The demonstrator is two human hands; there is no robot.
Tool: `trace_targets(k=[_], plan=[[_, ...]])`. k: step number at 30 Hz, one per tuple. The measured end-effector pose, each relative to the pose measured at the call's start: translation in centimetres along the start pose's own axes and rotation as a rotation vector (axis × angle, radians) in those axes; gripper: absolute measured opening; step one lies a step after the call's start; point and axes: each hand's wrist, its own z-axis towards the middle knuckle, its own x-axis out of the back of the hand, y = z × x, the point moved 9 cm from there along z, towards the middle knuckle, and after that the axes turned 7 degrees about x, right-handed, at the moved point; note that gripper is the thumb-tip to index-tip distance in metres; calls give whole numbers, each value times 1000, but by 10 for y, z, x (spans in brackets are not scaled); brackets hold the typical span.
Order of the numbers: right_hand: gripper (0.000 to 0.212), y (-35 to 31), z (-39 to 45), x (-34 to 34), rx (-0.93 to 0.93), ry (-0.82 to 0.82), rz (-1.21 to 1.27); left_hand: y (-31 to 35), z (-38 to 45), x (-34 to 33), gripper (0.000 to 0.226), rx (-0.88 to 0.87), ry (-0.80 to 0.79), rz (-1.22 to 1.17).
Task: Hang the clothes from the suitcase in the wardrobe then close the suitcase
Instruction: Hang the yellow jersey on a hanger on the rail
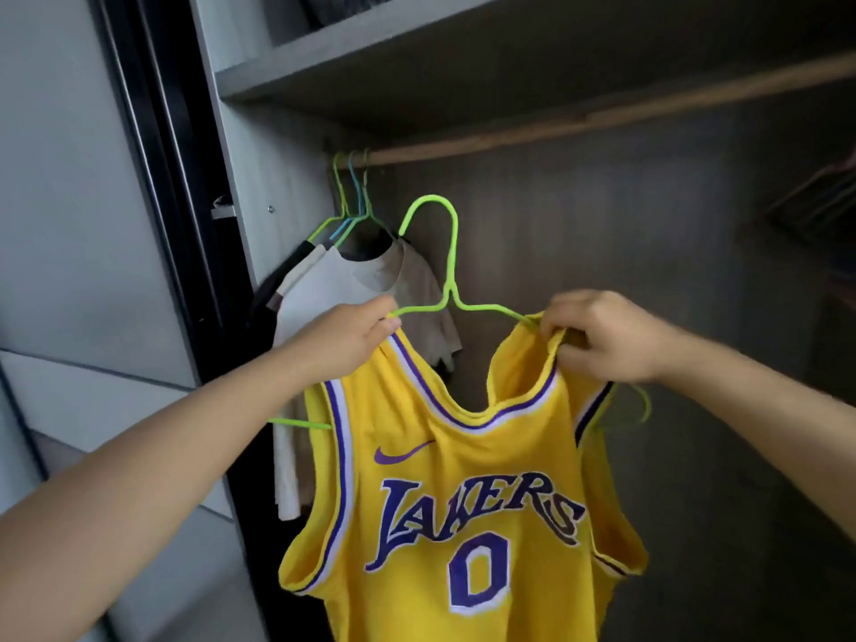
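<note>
Two bare hands hold a yellow Lakers jersey (444, 502) on a lime-green wire hanger (451, 271) in front of an open grey wardrobe (259, 145). The left hand (356, 338) pinches the jersey's left shoulder strap together with the hanger's arm; the right hand (602, 335) grips the bunched right shoulder strap against the hanger's other arm. The jersey has purple and white trim, a purple swoosh, the word LAKERS and the number 0, and it hangs below the hands. The hanger's hook points up, below the rail and not touching it.

A wooden rail (579, 120) runs across the wardrobe just under a grey shelf (417, 53). At the rail's left end, close to the wardrobe's left wall, three hangers, two green and one blue (354, 196), carry a beige T-shirt (352, 289) with darker garments behind it. The held jersey overlaps this shirt's lower right side. Along the middle of the rail, to the right of the hung clothes, nothing hangs, and the dark back panel shows behind. At the far right edge, blurred pinkish hangers (829, 196) are visible. A dark sliding-door frame (157, 169) stands at the left.
</note>
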Motion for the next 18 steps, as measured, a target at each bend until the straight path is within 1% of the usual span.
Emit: trace_targets(k=[1, 2, 3, 4, 7, 8, 9, 10, 11, 12, 13, 15, 18], plan=[[21, -11, 6, 0, 27, 3, -39, 9, 1, -2, 30, -17, 9, -31], [23, -18, 8, 1, 47, 7, -94, 15, 3, -1, 31, -30, 32, -60], [29, -21, 7, 4, 51, 14, -158, 17, 4, 1, 30, -38, 59, -90], [37, -18, 5, 9, 18, 36, -209, 14, 4, 4, 28, -39, 85, -129], [54, 7, -13, 49, -175, 214, -278, 12, 6, 23, 26, -84, 180, -206], [59, 19, -18, 56, -274, 208, -258, 13, 6, 29, 23, -98, 204, -216], [60, 33, -23, 57, -393, 136, -195, 16, 8, 34, 22, -113, 225, -225], [58, 45, -29, 50, -504, 6, -100, 20, 10, 39, 23, -132, 242, -231], [54, 52, -35, 41, -595, -124, -63, 24, 11, 42, 25, -148, 250, -229], [48, 54, -39, 38, -628, -163, -101, 28, 13, 44, 26, -159, 251, -227], [39, 52, -40, 42, -633, -148, -184, 32, 15, 45, 26, -168, 247, -228], [26, 46, -41, 55, -630, -38, -315, 42, 16, 44, 24, -181, 251, -229], [25, 43, -40, 61, -677, 14, -351, 62, 17, 36, 14, -231, 244, -187]])
